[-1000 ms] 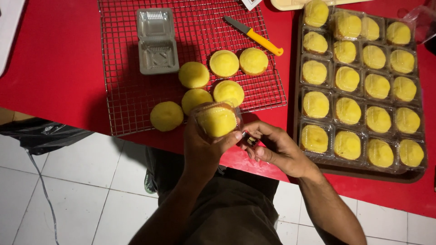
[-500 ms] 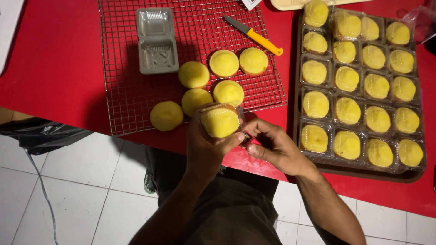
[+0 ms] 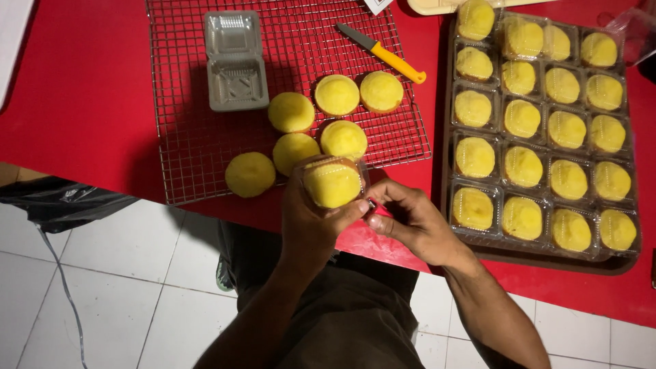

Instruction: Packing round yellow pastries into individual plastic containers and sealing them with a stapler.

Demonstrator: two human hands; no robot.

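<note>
yellow cake in a clear plastic box (image 3: 333,183) sits gripped in the left hand (image 3: 311,219), held over the near edge of the red table (image 3: 82,102), just below the wire rack (image 3: 198,147). the right hand (image 3: 410,222) lies just to its right, fingertips pinched at the box's right edge on something small; what it is cannot be told. six loose yellow cakes (image 3: 292,113) lie on the rack beside an empty open box (image 3: 236,61) and an orange-handled knife (image 3: 383,53). packed boxes fill the tray (image 3: 615,263) further right.

Red table (image 3: 82,102) here, with a wire cooling rack (image 3: 198,150) sitting on it and a dark tray (image 3: 618,265) just beside it on the right, full of boxed yellow cakes.
</note>
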